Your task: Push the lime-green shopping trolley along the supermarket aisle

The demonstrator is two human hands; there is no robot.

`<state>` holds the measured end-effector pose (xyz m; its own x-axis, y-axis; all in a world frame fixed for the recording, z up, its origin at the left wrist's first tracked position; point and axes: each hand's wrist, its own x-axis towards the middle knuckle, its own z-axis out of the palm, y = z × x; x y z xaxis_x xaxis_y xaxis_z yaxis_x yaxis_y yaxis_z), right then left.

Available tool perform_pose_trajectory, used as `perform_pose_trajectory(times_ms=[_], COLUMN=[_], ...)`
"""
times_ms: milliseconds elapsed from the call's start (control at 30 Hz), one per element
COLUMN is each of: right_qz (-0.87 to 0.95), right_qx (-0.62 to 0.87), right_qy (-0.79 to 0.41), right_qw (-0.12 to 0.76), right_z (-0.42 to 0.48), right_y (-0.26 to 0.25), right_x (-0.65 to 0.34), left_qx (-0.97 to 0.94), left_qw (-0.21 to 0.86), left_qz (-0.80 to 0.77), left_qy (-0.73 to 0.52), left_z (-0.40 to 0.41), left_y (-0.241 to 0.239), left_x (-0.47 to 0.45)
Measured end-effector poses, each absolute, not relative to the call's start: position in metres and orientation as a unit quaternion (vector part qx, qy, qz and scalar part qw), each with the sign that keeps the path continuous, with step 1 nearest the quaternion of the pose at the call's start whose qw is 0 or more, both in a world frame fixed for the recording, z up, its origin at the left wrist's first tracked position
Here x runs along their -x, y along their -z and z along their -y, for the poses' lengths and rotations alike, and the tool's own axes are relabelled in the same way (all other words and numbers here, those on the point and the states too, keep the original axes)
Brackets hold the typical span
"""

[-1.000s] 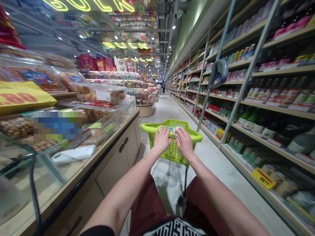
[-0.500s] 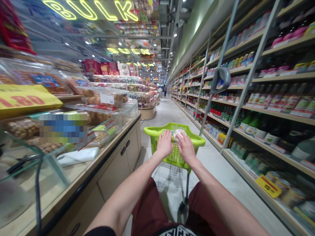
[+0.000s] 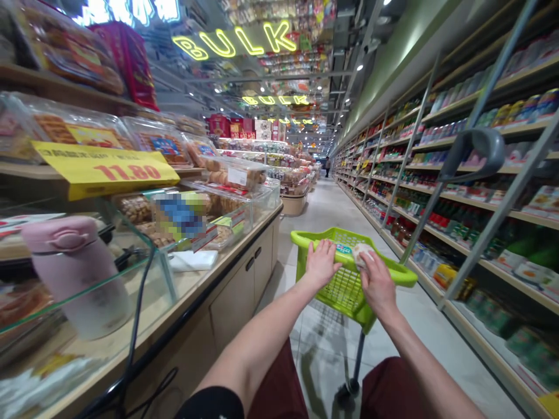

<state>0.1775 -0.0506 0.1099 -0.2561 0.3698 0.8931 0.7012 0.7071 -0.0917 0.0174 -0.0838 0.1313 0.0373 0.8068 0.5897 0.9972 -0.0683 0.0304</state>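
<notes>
A bright green plastic shopping cart basket (image 3: 343,291) stands in front of me, tilted in view, with a perforated body and a thick rim. My left hand (image 3: 322,265) is closed over the near rim, its fingertips on the far side. Beside it, a small teal label (image 3: 343,248) is stuck on the rim. Bunched in my right hand (image 3: 378,282) is a white wipe (image 3: 361,255), pressed against the rim to the right of the label. My right fingers partly cover the wipe.
A glass-sided counter (image 3: 244,233) with packed snacks runs along the left; a pink bottle (image 3: 74,273) and a black cable (image 3: 138,314) are on it. Tall shelves (image 3: 489,227) of bottles and cans line the right. Behind the basket rises a grey cart handle (image 3: 474,154). A person (image 3: 327,167) stands far down the aisle.
My view has turned left, so the basket and both hands sit further right in the picture. The wipe has moved right along the rim, uncovering the teal label. Both hands are further apart.
</notes>
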Motion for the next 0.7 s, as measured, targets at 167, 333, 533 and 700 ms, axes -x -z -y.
perform_pose_trajectory(times_ms=[167,333,533,700], right_qz=[0.828,0.793,0.797,0.838], right_qx=[0.282,0.337,0.328,0.26], right_qy=[0.16,0.152,0.164,0.171], right_qw=[0.458,0.484,0.481,0.449], right_z=[0.053,0.043,0.045,0.047], right_y=[-0.114,-0.114,-0.114,-0.117], right_x=[-0.146,-0.182,-0.169,-0.135], left_qx=[0.7,0.686,0.672,0.685], left_qw=[0.187,0.132,0.119,0.112], left_qz=[0.64,0.66,0.671,0.664], left_qy=[0.255,0.276,0.289,0.278], left_z=[0.083,0.082,0.083,0.085], left_y=[-0.135,-0.134,-0.126,-0.13], left_x=[-0.014,0.001,0.003,0.008])
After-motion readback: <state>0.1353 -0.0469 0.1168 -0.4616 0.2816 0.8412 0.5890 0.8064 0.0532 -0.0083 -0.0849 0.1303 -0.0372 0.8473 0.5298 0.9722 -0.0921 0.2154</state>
